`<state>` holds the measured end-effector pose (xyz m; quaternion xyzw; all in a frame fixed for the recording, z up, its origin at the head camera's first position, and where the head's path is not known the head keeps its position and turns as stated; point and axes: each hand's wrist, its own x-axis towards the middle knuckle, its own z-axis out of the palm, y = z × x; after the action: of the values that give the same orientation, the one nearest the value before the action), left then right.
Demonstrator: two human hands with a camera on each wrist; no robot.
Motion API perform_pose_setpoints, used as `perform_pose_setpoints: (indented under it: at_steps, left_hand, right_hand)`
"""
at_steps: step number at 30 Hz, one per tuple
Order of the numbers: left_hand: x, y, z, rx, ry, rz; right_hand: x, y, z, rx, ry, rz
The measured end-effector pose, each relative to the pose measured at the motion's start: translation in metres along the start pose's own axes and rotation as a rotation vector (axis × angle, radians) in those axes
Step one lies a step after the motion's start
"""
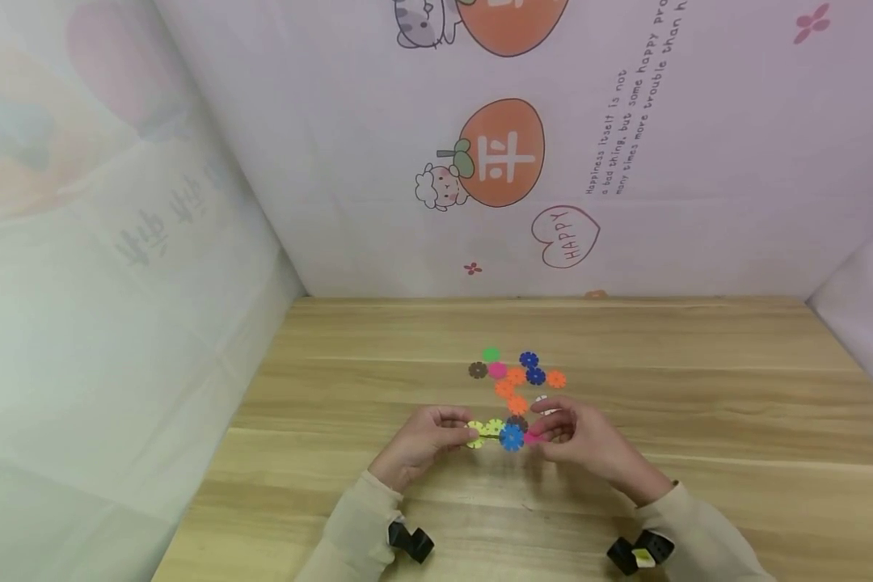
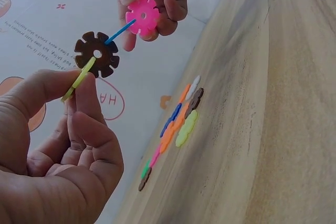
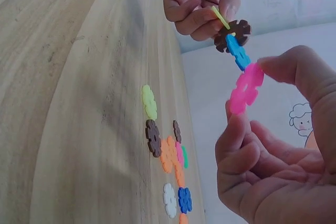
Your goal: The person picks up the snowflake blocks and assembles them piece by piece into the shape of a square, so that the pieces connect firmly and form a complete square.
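Held up over the table between both hands is a short chain of notched snowflake discs slotted together. My left hand point(image 1: 422, 444) pinches the yellow disc point(image 2: 79, 81) at one end between thumb and fingers. Slotted to it is a dark brown disc point(image 2: 108, 60), then a blue disc point(image 1: 512, 437). At the other end a pink disc point(image 3: 247, 88) sits between the thumb and fingers of my right hand point(image 1: 582, 440). In the left wrist view the blue disc shows edge-on, joining brown to pink.
Several loose discs lie on the wooden table point(image 1: 378, 356) just beyond the hands: green point(image 1: 491, 354), dark blue point(image 1: 535, 376), orange point(image 1: 516, 405), white point(image 3: 169, 200), brown point(image 3: 153, 138) and yellow point(image 3: 149, 102). A printed cloth point(image 1: 364, 202) hangs behind the table.
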<state>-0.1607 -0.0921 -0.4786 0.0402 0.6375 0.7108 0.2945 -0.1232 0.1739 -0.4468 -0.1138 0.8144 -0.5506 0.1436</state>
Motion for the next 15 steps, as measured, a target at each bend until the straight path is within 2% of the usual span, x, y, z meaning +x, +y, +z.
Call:
perform_pose_setpoints:
  at_steps: [7,15]
  left_hand:
    - [0.0002,-0.0013,0.0006,0.004,0.005,-0.008]
    - [0.0023,0.0001,0.0046,0.000,0.006,0.001]
  right_hand:
    - [0.0010,0.0015,-0.0015,0.059,-0.064,-0.005]
    - [0.0023,0.0043,-0.0007,0.123,-0.097,0.016]
